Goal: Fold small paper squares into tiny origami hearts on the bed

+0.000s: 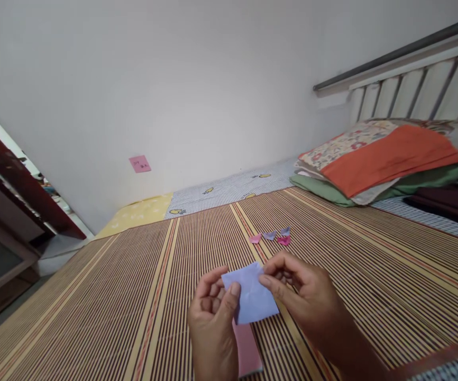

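Observation:
A square of blue-lilac paper [253, 296], lightly creased, is held up between my two hands over the striped mat. My left hand [215, 312] grips its left side, the thumb lying on the front face and the fingers behind. At the upper right edge, my right hand [300, 291] pinches the paper between thumb and fingertips. Beneath it lies a pink pad of paper [247, 349], partly covered by the blue paper and my left hand. Farther out on the mat rest several small folded paper pieces: pink [255, 238], lilac [269, 235], blue-grey [285, 231] and magenta [283, 241].
The striped bamboo mat [106, 296] covers the bed. Stacked pillows [391, 159] and dark folded cloth [447, 203] lie at the right, below a white radiator [415, 87]. A pink note [139, 164] sticks to the wall. A doorway [26, 164] opens at left.

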`<state>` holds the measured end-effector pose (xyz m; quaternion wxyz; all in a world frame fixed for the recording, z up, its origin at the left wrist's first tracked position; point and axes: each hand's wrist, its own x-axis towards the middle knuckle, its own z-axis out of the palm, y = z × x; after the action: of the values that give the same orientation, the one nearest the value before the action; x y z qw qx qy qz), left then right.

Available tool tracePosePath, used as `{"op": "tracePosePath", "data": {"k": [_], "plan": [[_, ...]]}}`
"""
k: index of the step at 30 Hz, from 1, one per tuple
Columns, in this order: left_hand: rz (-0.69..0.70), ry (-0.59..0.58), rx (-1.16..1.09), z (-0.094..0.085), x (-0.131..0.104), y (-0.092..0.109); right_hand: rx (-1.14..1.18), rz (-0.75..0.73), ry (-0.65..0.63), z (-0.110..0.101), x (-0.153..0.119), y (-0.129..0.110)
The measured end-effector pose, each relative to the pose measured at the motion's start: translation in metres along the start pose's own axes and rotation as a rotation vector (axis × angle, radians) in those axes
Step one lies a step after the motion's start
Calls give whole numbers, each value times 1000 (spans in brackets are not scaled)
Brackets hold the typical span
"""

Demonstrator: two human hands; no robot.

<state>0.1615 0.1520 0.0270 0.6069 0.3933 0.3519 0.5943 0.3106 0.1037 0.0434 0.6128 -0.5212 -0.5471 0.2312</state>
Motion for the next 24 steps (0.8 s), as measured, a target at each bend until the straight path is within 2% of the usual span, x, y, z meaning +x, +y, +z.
{"op": "tracePosePath", "data": {"k": [3, 6, 9, 12, 18, 24], "plan": [[-66, -195, 103, -1, 1, 3, -87, -98, 36, 0, -1, -6], [-32, -251, 191, 0, 2, 7, -174, -207, 88, 1, 0, -6], [-103, -238, 97, 1, 1, 9, -206, -247, 114, 2, 0, -4], [-168, -157, -66, 2, 0, 9, -227, -248, 134, 0, 1, -1], [-137, -35, -237, 2, -1, 8, -286, -207, 123, -5, 1, 0], [-103, -46, -220, 4, 0, 7, -255, -156, 112, -2, 0, -2]]}}
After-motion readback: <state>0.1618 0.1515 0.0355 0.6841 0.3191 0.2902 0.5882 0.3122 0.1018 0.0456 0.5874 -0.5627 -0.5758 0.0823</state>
